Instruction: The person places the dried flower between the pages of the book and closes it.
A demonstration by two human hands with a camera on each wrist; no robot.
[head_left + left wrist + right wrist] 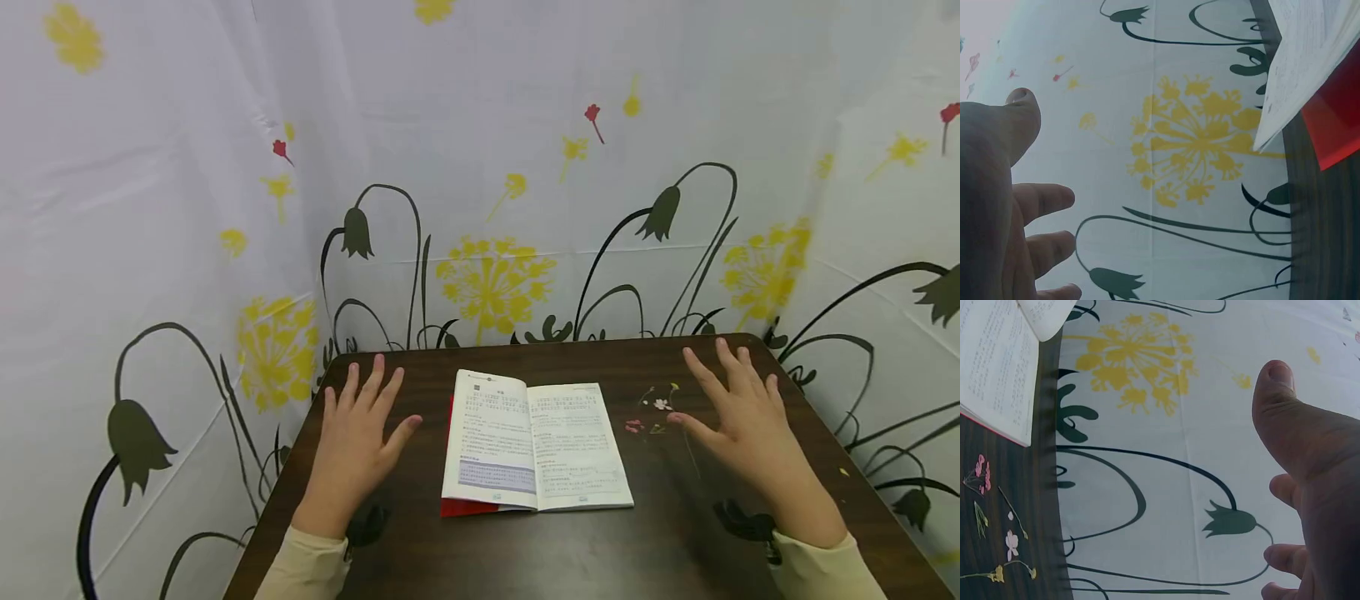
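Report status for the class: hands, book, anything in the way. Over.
Left hand and right hand spread, holding nothing. Book open on table, between the hands. Possible obstacle: loose flowers between book and right hand.

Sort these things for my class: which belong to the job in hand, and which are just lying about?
Probably in the job:
open book, between the left hand and right hand, both empty
small loose flowers, beside the book

Probably just there:
dark table beneath
flower-patterned backdrop

Cream sleeves [303,568], black wrist cameras [367,527]
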